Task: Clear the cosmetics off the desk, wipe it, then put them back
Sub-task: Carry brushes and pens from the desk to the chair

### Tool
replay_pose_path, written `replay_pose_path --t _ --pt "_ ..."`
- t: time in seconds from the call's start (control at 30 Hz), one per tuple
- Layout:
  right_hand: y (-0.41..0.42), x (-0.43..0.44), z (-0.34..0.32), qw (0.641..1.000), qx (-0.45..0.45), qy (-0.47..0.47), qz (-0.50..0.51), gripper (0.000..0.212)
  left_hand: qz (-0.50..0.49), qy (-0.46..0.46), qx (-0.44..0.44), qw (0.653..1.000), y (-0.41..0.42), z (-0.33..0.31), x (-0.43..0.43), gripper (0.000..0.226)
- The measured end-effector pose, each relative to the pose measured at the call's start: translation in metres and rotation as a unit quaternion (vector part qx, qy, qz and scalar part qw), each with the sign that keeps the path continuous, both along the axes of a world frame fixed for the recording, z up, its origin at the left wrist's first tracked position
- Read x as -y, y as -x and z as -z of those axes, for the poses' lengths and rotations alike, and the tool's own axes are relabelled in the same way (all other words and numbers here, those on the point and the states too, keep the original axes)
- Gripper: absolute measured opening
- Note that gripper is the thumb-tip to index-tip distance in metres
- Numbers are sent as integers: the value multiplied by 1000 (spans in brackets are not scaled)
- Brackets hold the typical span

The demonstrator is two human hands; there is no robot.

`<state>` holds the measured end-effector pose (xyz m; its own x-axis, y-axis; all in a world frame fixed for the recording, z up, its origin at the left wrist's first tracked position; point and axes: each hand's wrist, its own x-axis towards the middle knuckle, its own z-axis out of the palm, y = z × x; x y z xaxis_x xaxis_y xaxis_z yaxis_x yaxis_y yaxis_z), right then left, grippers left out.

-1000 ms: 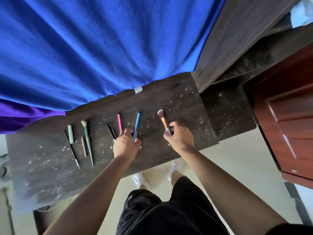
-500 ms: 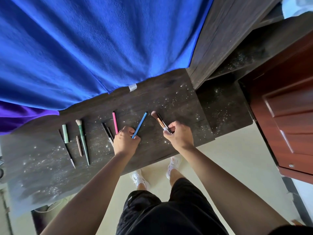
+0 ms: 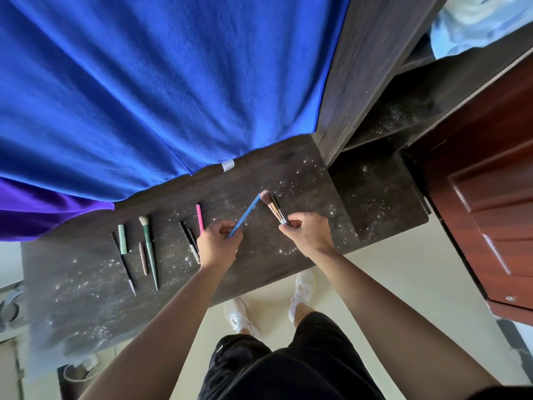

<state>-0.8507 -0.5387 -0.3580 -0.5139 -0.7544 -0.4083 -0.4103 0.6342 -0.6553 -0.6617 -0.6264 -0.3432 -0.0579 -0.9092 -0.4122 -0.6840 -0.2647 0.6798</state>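
Note:
My left hand [image 3: 217, 246] pinches the lower end of a blue pencil [image 3: 245, 213], which slants up to the right. My right hand [image 3: 309, 232] grips a copper-handled makeup brush [image 3: 271, 205] together with a thin black pencil beside it. The tips of the blue pencil and the brush nearly meet. On the dark, powder-speckled desk [image 3: 259, 255] lie a pink pencil [image 3: 199, 217], two black pencils [image 3: 189, 239], a green long-handled brush [image 3: 149, 249], a mint tube [image 3: 122, 238], a brown pencil [image 3: 142, 258] and a thin dark liner [image 3: 124, 265].
A blue cloth [image 3: 158, 82] hangs behind the desk, with a purple one [image 3: 37, 215] at the left. A dark shelf unit [image 3: 375, 174] and a red-brown door [image 3: 490, 197] stand to the right. My legs and white shoes are below the desk edge.
The blue pencil has swung from near upright to a slant toward the brush. The right hand has gathered a black pencil alongside the brush. Both hands have stayed over the desk's middle.

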Motion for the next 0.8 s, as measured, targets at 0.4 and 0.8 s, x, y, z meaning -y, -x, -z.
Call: replay_pose_path --t 0.4,0.8 --pt "-12 -30 -97 976 -102 126 146 11 97 35 -193 976 10 -93 22 8" --pt "-76 -244 -171 851 -175 172 465 11 340 -60 -320 882 63 -149 -128 14"
